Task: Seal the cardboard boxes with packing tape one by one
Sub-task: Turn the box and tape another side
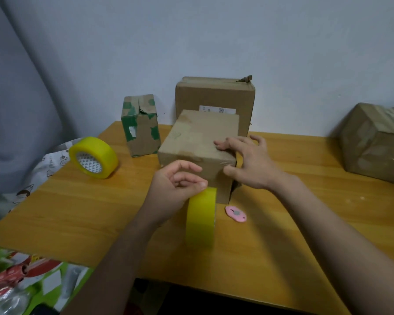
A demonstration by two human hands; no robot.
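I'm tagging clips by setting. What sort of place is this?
Probably a room in a home, used as a makeshift packing spot. A wooden table stands against a plain wall beside a grey curtain, with patterned fabric at its edge. Worn cardboard boxes and a spare tape roll sit on it.

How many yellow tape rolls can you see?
2. One tape roll lies at the table's left edge; the other roll stands by the left hand, before the middle box.

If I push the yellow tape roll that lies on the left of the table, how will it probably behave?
The spare tape roll leans tilted near the table edge, so a push would probably tip it flat or send it rolling off. It looks thick and full, so likely fairly heavy and stiff.
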